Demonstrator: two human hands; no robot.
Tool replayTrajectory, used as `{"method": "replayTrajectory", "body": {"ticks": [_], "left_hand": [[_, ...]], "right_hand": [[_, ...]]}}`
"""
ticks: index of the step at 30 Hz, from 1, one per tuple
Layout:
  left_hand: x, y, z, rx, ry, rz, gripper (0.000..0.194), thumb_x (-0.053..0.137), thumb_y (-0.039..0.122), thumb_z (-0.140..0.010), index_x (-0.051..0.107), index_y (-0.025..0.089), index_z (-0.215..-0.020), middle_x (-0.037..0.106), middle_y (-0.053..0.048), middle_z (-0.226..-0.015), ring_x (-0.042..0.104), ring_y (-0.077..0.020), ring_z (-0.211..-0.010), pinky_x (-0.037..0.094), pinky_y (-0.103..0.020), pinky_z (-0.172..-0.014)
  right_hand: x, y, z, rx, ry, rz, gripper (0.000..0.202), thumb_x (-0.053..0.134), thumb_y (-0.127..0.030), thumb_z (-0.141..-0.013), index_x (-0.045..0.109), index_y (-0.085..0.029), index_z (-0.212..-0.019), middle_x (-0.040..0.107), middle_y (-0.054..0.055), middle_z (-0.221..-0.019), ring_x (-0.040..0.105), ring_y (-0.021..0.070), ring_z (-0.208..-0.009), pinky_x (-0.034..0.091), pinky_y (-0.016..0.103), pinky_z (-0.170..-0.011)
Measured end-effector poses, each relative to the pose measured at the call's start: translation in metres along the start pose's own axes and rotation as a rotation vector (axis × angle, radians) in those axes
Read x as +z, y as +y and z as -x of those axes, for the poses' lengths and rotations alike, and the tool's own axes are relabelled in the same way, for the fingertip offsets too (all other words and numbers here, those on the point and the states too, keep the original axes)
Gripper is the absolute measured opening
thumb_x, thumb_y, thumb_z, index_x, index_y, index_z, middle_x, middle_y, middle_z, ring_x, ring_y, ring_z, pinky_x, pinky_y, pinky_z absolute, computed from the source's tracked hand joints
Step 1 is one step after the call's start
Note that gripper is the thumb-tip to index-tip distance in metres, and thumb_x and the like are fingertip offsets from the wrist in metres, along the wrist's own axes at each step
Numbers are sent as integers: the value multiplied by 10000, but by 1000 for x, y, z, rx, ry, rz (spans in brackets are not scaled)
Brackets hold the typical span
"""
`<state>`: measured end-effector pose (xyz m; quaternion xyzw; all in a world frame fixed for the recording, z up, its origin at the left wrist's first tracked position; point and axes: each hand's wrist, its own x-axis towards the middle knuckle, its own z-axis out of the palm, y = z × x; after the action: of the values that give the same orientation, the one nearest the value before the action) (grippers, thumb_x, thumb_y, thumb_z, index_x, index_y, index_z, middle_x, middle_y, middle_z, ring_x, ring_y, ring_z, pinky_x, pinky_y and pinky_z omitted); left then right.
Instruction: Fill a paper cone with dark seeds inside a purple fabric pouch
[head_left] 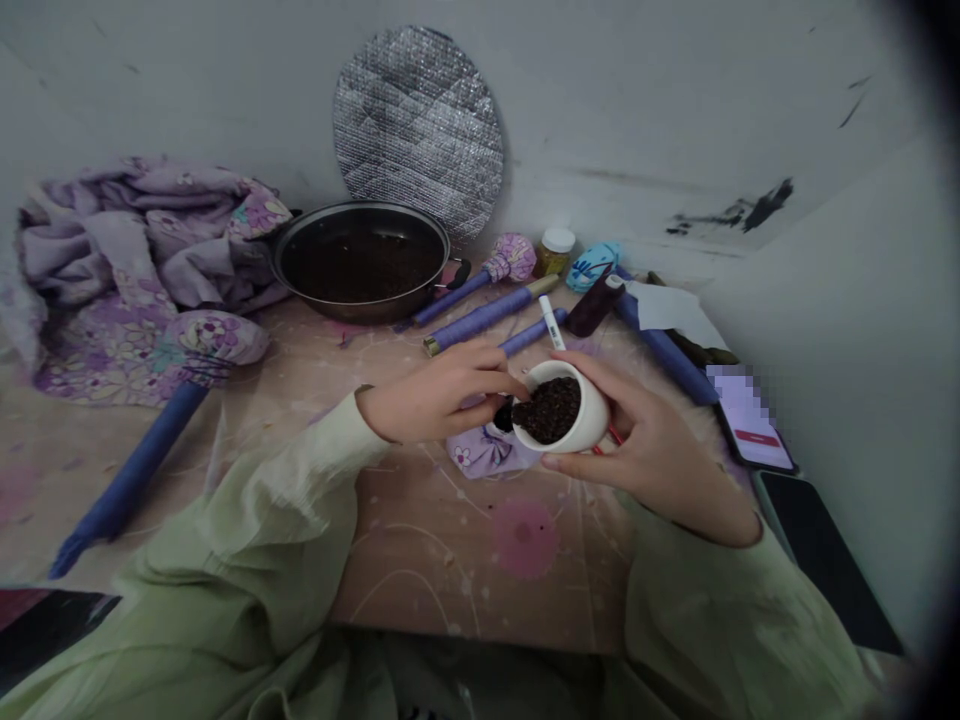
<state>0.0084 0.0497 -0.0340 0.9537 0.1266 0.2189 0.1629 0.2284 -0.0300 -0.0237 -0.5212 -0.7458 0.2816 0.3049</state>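
The person's right hand (649, 440) grips a white cup (598, 415), tilted above the tabletop (420, 580), its mouth facing the left hand (450, 390). Dark grains (556, 410) fill the cup. The left hand's curled fingers reach its rim; whether they pinch anything cannot be told. Flowered cloth (484, 455) lies just below.

A table (420, 590) with a pinkish-beige, patterned top. On it, a wide dark pan (356, 308). Left of the pan, a heap of purple floral cloth (97, 250); nearer than the pan on that side, a blue stick (154, 450) with a padded floral head. Right of the pan, a white-capped jar (553, 255); nearer, a small floral bundle (486, 456); farthest right, a lit phone (754, 425).
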Motion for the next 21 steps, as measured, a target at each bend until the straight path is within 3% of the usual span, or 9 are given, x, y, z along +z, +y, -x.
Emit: {"method": "replayTrajectory", "body": {"ticks": [6,12,21], "left_hand": [[4,0,0,-2,8,-5,320,423,157,-901,572,138,-1183,606,-91,-896,519,-174,-826,419,-294,-766],[2,1,-1,-5,38,-1,259,411,189,-919,616,160,-1074,607,-77,-873,528,-166,-820,419,-294,-778],[17,11,-5,-90,233,45,391,616,476,-813,584,147,-1020,641,-68,-908,559,-174,-828,428,-296,-771]], "right_hand": [[-2,-1,1,1,1,7,773,780,-363,-640,448,-281,-1332,515,75,-1367,517,303,-1233,430,471,-1039],[0,0,0,-1,-5,-5,769,770,-352,-656,433,-303,-1345,506,67,-1380,524,299,-1224,432,479,-1036],[0,0,-1,-16,-10,-16,763,770,-387,-663,434,-287,-1341,490,75,-1391,501,293,-1250,429,461,-1042]]}}
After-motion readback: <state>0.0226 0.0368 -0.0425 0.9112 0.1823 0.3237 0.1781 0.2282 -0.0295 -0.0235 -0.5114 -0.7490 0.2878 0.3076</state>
